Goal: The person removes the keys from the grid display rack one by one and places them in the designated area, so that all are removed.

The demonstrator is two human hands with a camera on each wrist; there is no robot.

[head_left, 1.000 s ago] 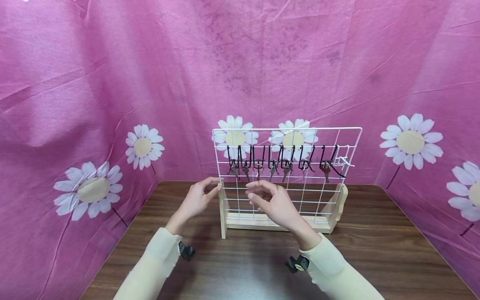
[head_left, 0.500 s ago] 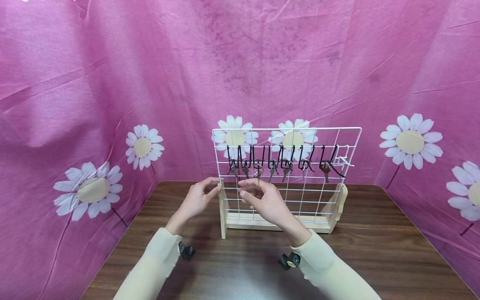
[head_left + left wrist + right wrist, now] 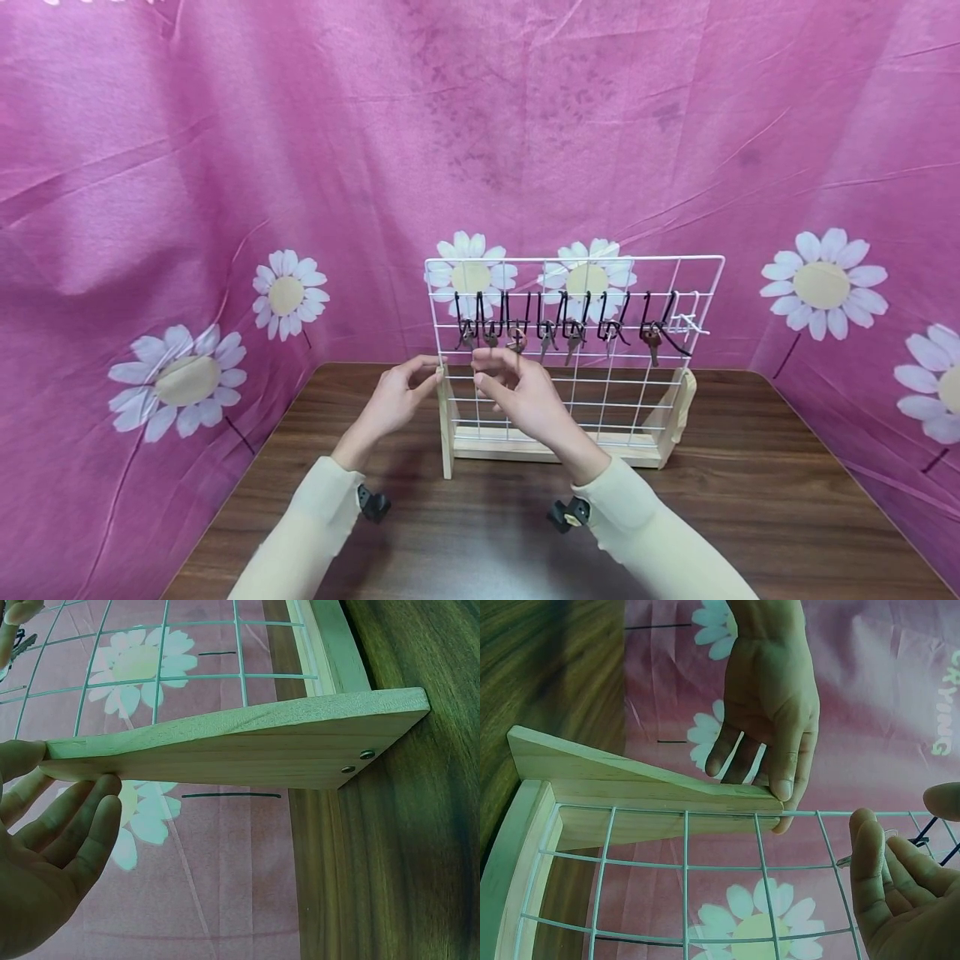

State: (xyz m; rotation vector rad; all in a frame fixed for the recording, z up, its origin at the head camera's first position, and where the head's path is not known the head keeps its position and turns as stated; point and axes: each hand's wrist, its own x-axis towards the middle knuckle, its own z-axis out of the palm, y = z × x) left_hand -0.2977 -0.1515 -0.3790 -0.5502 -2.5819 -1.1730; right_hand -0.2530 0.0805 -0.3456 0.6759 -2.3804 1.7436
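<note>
While L hand grips wooden post, R hand hovers by keys

As L thumb & fingers pinch the post's top, R fingers curve loosely before the wire grid, gap btwn thumb & fingertips; can't tell if they touch a key. Keys hang in a row from black hooks on the grid, upright on the table; white hook at R end. Pink cloth w/ daisies behind.

R hand blocks part of the grid and, in R wrist view, part of a key. L hand is cut off in L wrist view, as is pale lettering on the cloth in R wrist view. How each key sits on its hook: too small to tell.
</note>
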